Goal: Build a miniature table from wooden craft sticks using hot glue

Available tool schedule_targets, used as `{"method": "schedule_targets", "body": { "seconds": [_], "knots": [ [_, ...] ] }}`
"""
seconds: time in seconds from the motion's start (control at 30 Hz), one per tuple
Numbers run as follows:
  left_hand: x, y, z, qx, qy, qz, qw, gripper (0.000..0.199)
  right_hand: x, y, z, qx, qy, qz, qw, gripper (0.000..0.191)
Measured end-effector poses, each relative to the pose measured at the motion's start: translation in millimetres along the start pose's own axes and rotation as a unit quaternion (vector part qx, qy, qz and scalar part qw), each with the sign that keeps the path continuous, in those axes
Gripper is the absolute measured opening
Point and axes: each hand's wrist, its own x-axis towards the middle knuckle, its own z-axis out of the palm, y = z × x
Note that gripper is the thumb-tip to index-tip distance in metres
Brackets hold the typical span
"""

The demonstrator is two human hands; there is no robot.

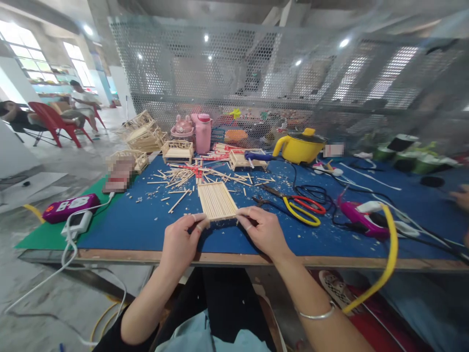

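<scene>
One flat panel of parallel wooden sticks (217, 199), just in from the front edge of the blue-topped table (124, 227), about midway along; left hand (183, 238) has thumb and fingers closed on its near left corner, right hand (264, 231) likewise clamped on the near right corner; can't tell if the far side rests on the table; loose sticks (180, 201) and chips scattered past it toward the back edge, some sticks red-marked; scissors (287, 199) with red and yellow loops just right of the panel, open end pointing left; small stick-built bench (178, 152) toward the back left corner, second one (240, 160) near mid back edge, blue-handled tool (261, 156) against it; pink bottle (203, 139) between the two, farther back; yellow pot (301, 148) near the back edge, right of centre; purple power strip (361, 217) toward the right edge; phone (117, 177) by the left edge; perforated metal screen (220, 73) behind the back edge.
</scene>
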Motion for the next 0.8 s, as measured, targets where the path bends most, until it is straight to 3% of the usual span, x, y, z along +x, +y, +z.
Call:
{"method": "schedule_targets", "body": {
  "seconds": [0.3,0.47,0.8],
  "knots": [
    [2.5,-5.6,0.5,0.061,-0.006,0.077,0.995,0.017,-3.6,0.8,2.4,0.004,0.001,0.050,0.999,0.019],
    [4.5,-4.2,-1.8,0.083,-0.020,0.110,0.990,0.019,-3.1,0.7,2.8,0.013,0.000,0.061,0.998,0.011],
    [6.8,-4.5,-3.3,0.095,-0.026,0.124,0.987,0.018,-7.7,2.7,4.6,-0.064,0.016,-0.039,0.997,0.023]
  ]
}}
